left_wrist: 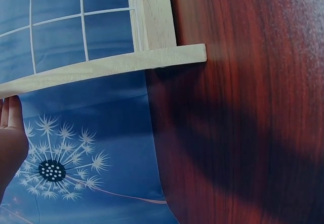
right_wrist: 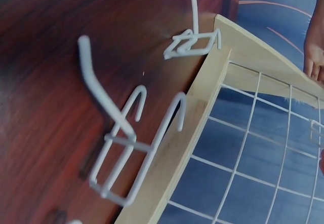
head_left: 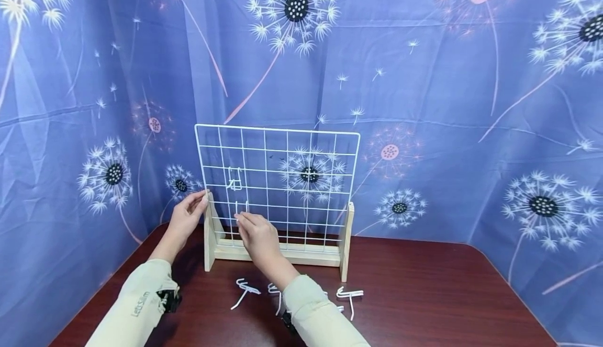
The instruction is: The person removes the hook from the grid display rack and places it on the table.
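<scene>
A white wire grid stands upright in a pale wooden stand. My left hand holds the top of the stand's left post, thumb and fingertips together at its edge; in the left wrist view its fingers meet the wood's edge. My right hand pinches a white wire hook in front of the grid's lower left part, its two prongs up against the wires. Another white hook hangs on the grid just above. The pinched hook's lower part is hidden behind my fingers.
Several loose white hooks lie on the dark red table before the stand, among them one on the left and one on the right. My right forearm covers part of them. A blue dandelion-print curtain surrounds the table.
</scene>
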`<state>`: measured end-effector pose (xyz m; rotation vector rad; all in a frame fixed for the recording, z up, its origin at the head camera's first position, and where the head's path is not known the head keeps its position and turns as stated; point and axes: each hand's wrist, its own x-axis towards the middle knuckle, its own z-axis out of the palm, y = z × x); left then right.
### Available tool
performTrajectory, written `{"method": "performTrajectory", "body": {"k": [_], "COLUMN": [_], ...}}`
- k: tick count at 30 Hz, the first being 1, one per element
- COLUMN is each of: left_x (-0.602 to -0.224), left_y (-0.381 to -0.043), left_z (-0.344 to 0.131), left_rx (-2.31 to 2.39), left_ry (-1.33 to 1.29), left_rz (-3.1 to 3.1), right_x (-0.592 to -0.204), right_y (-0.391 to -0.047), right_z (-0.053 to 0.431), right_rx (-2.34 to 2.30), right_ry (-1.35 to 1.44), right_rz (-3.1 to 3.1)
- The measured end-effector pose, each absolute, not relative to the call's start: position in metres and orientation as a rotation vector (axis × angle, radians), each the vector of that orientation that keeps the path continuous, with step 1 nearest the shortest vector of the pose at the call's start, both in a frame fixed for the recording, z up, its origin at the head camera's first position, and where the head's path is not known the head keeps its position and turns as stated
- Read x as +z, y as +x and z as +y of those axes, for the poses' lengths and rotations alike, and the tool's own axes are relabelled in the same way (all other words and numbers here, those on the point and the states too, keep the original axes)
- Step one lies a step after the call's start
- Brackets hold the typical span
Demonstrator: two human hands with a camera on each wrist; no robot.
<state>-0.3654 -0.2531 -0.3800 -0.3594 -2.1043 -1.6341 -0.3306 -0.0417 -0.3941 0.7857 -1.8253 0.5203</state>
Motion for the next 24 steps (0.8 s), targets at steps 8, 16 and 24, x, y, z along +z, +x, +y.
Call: {"method": "performTrajectory", "body": {"k": [8, 16, 24], "left_x": [-0.380, -0.378, -0.377], "left_y": [-0.366, -0.365, -0.365], "left_z": [-0.253, -0.253, -0.252], "left_rx": [-1.633, -1.645, -1.643], "left_ry": [-0.378, -0.351, -0.365], "left_rz": [-2.100, -2.131, -2.120], "right_x": [-0.386, -0.377, -0.371], "right_y": [-0.323, -0.316, -0.311], "right_z": [-0.026, -0.011, 0.005], "right_rx": [0.492, 0.461, 0.422], "right_ry": [0.866, 0.937, 1.018], "right_rz": [-1.806, -1.784, -1.791]}}
